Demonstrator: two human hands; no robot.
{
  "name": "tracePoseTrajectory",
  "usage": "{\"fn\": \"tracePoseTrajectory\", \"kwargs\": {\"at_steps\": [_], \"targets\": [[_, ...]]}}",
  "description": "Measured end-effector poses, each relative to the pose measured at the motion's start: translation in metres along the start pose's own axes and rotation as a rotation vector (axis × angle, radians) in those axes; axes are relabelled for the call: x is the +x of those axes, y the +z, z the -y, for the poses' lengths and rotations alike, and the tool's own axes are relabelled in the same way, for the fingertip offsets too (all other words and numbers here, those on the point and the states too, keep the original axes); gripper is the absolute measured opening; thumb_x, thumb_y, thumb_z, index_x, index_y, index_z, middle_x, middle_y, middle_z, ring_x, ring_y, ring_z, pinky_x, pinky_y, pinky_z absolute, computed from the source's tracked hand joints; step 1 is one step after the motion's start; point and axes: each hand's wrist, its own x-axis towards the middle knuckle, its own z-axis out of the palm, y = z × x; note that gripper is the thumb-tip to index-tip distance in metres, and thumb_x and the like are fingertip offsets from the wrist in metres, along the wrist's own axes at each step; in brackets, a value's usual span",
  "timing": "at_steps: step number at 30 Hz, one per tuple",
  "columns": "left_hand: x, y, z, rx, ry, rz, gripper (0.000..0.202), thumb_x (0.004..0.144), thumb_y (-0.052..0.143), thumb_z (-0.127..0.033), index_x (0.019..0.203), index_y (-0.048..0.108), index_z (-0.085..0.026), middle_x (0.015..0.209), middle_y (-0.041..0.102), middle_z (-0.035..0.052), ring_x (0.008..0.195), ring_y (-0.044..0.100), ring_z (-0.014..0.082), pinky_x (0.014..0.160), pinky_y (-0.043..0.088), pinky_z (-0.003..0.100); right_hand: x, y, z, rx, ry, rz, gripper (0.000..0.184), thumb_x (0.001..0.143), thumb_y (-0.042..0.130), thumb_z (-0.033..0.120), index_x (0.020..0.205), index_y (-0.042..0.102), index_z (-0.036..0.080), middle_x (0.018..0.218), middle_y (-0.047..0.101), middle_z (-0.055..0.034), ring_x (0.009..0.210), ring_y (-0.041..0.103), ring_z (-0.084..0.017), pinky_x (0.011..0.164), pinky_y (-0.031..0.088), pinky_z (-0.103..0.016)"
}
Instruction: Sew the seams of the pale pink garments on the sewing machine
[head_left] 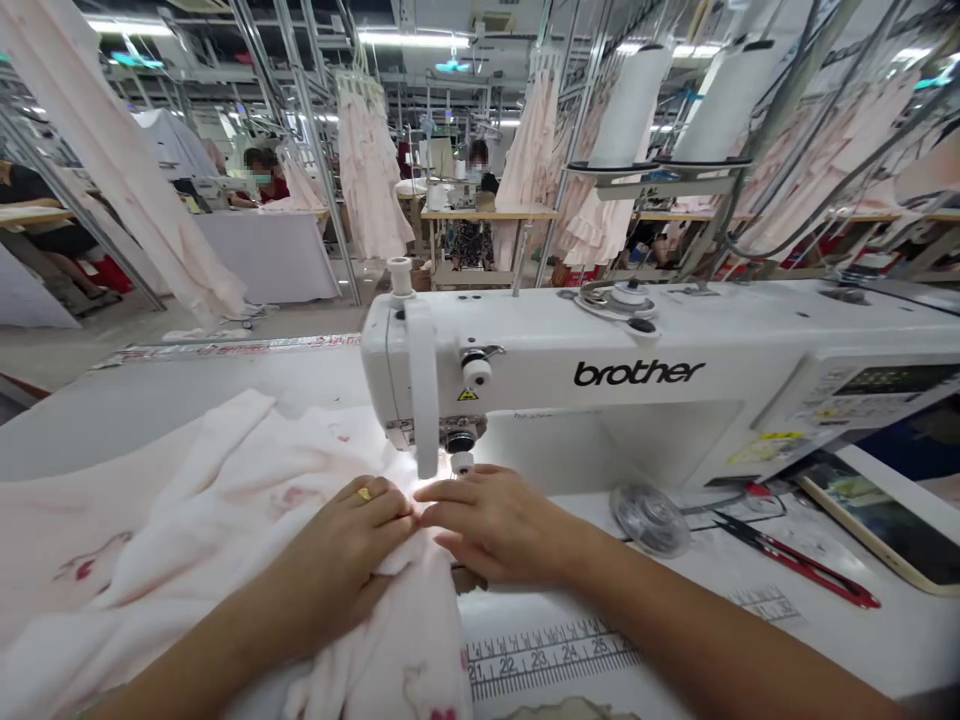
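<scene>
Pink fabric (247, 480) | beneath left hand (364, 530) | at fingertips of right hand (499, 525) | fingers bent, both grips unclear

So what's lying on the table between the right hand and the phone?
In the head view, a clear round case lies nearest the right hand, then red snips nearer the phone.

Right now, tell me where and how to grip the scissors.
Best pinch the scissors by the red handles, probably from the near right side: they lie flat, blades pointing away to the left, with the phone beyond the handles.
</scene>
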Motion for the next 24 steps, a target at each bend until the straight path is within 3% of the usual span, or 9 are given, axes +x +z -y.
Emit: {"fn": "tracePoseTrajectory", "kwargs": {"at_steps": [3,9,14,20,24], "targets": [[0.0,0.0,-0.002,-0.053,-0.043,-0.033,0.029,0.082,0.049,-0.004,0.105,0.061,-0.019,0.095,0.06,0.0057,0.091,0.05,0.0228,0.084,0.043,0.038,0.001,-0.001,0.001,0.06,0.089,0.061,0.02,0.099,0.05,0.024,0.118,0.057,0.02,0.123,0.064,-0.0026,0.106,0.06,-0.016,0.092,0.041,-0.031],[0.003,0.003,-0.001,-0.095,-0.076,-0.049,0.027,0.084,0.044,-0.004,0.095,0.063,-0.02,0.089,0.06,0.0044,0.086,0.05,0.0218,0.08,0.042,0.037,0.005,-0.006,0.001,0.051,0.14,0.12,0.02,0.102,0.046,0.026,0.106,0.064,0.021,0.107,0.07,-0.0014,0.095,0.063,-0.017,0.089,0.04,-0.033],[0.006,0.005,0.008,0.011,-0.032,-0.054,0.026,0.088,0.042,-0.005,0.098,0.061,-0.02,0.099,0.063,0.0042,0.09,0.053,0.021,0.086,0.041,0.038,0.005,-0.003,-0.002,0.005,0.19,0.106,0.019,0.101,0.047,0.023,0.11,0.064,0.022,0.112,0.068,-0.0004,0.094,0.059,-0.017,0.086,0.038,-0.033],[0.006,0.007,0.01,0.117,-0.009,-0.108,0.03,0.087,0.046,-0.008,0.111,0.058,-0.021,0.106,0.063,0.0048,0.095,0.057,0.0216,0.087,0.043,0.037,0.003,-0.003,-0.01,-0.143,-0.009,0.034,0.018,0.099,0.049,0.023,0.099,0.066,0.018,0.095,0.068,-0.0013,0.078,0.052,-0.016,0.081,0.036,-0.032],[0.005,0.009,0.009,0.157,-0.075,-0.096,0.033,0.083,0.05,-0.006,0.111,0.056,-0.02,0.104,0.063,0.005,0.097,0.057,0.0233,0.087,0.044,0.037,0.002,-0.007,-0.009,-0.176,-0.138,0.095,0.015,0.097,0.051,0.02,0.096,0.067,0.018,0.082,0.064,-0.0001,0.073,0.05,-0.016,0.076,0.035,-0.03]]}}
